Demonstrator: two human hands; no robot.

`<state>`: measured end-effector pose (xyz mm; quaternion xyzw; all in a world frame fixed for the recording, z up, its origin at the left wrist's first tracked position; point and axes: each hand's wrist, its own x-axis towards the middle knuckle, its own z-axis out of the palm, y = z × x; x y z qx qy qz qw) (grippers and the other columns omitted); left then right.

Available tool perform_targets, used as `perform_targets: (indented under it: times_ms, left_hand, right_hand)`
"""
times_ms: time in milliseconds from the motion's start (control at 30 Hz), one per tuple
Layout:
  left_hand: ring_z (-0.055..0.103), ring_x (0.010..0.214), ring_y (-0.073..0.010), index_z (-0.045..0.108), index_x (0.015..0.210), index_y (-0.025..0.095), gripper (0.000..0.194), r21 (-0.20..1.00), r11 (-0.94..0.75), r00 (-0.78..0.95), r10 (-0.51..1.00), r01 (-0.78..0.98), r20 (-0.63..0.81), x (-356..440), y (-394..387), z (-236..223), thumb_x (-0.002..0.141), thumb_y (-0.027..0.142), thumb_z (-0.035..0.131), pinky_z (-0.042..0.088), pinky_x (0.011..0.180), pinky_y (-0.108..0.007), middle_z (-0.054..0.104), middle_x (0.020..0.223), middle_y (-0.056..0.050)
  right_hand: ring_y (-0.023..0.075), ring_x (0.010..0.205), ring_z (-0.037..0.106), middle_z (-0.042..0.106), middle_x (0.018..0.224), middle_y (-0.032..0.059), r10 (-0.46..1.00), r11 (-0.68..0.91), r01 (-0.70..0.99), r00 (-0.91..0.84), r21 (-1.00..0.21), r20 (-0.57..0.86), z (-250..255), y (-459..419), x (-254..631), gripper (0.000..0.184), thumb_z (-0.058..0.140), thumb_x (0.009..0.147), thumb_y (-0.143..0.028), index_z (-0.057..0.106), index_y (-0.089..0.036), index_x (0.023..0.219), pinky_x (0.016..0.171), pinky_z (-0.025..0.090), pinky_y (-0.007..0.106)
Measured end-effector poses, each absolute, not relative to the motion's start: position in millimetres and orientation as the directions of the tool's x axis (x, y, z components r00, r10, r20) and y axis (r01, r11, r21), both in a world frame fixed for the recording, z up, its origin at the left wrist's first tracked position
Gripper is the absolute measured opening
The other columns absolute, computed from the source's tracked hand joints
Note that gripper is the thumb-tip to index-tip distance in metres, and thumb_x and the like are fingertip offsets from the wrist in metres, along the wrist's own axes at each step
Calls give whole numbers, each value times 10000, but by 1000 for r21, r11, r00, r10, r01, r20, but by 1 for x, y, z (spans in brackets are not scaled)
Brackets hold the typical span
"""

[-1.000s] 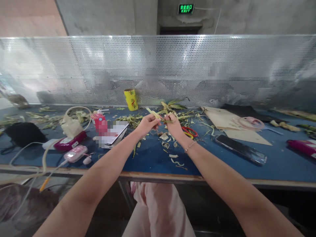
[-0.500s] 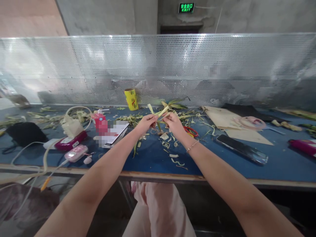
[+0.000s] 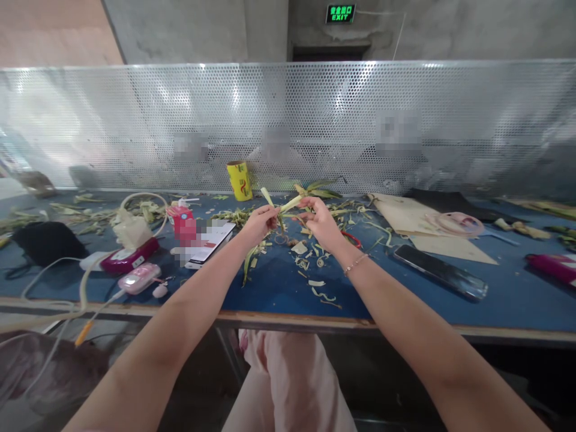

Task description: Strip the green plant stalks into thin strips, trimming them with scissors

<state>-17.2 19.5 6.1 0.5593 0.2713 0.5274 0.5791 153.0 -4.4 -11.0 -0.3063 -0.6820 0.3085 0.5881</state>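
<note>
Over the middle of the table, my left hand [image 3: 262, 223] is closed around the lower end of a pale green plant stalk [image 3: 291, 204]. One flat piece of it sticks up above my left fingers, and another slants up to the right. My right hand [image 3: 320, 223], with a thin bracelet at the wrist, has its fingers bent in a pinch at the right side of the stalk, on what looks like a thin strip of it. The fingertips partly hide that contact. Below the hands lie curled plant scraps [image 3: 302, 262] on the blue tabletop [image 3: 279, 294].
A yellow cardboard tube [image 3: 239, 181] stands by the perforated metal screen [image 3: 315, 108]. To the left are a pink box [image 3: 182, 222], a phone [image 3: 211, 243] and cables. A dark phone [image 3: 441, 273], brown paper [image 3: 402, 214] and a red ring [image 3: 352, 239] lie to the right.
My hands have moved apart, the left going left and slightly down, the right going slightly right. More of the stalk now shows between them.
</note>
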Motion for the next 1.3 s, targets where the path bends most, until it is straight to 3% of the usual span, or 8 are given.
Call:
perform_targets:
  times_ms: [167, 333, 500, 700, 900, 1033, 1300]
  left_hand:
    - [418, 436, -47, 437, 544, 148, 322, 929, -154, 288, 922, -337, 257, -18, 17, 9, 625, 311, 703, 293, 432, -189, 426, 473, 43]
    - [405, 439, -44, 442, 541, 147, 321, 934, -164, 301, 917, -316, 263, -20, 21, 5, 615, 299, 714, 291, 439, -184, 420, 465, 43]
    - [402, 443, -45, 454, 537, 146, 326, 958, -190, 343, 904, -215, 256, -22, 27, -3, 571, 303, 738, 300, 450, -189, 410, 475, 47]
    - [401, 451, -52, 484, 529, 144, 309, 952, -302, 362, 883, -54, 301, -21, 27, -6, 570, 335, 723, 318, 483, -204, 417, 469, 45]
    - [380, 481, -61, 497, 531, 143, 277, 842, -523, 396, 807, 136, 437, -24, 29, -5, 644, 341, 654, 294, 511, -215, 425, 488, 37]
    - [371, 508, -68, 515, 546, 143, 248, 771, -606, 394, 769, 199, 503, -25, 28, -4, 653, 328, 640, 281, 525, -220, 424, 517, 34]
    - [372, 531, -73, 562, 635, 138, 192, 776, -600, 447, 759, 195, 474, -21, 25, -6, 651, 316, 633, 282, 537, -219, 437, 555, 31]
  right_hand:
    - [147, 918, 622, 459, 1137, 49, 724, 687, 60, -141, -724, 675, -9, -10, 152, 415, 554, 730, -168, 366, -272, 1085, 754, 531, 302]
    - [184, 866, 613, 604, 891, 50, 654, 740, 317, -133, -593, 745, -3, -16, 152, 145, 622, 748, -298, 566, -208, 847, 808, 499, 361]
    - [177, 811, 619, 662, 829, 46, 600, 758, 435, -176, -485, 780, -3, -17, 154, 74, 604, 773, -262, 633, -202, 806, 769, 496, 336]
    - [201, 879, 604, 678, 848, 48, 531, 743, 569, -182, -351, 827, -1, -18, 157, 67, 585, 794, -256, 637, -215, 786, 850, 450, 373]
    - [201, 970, 589, 664, 993, 63, 618, 722, 537, -215, -437, 756, -1, -17, 158, 104, 505, 837, -266, 596, -217, 825, 881, 428, 368]
    - [196, 854, 609, 665, 874, 54, 686, 667, 541, -179, -511, 706, -4, -15, 157, 114, 500, 824, -278, 590, -208, 817, 784, 459, 344]
    - [181, 617, 632, 621, 641, 16, 830, 531, 422, -85, -735, 551, -8, -14, 151, 96, 542, 762, -299, 552, -204, 763, 648, 498, 334]
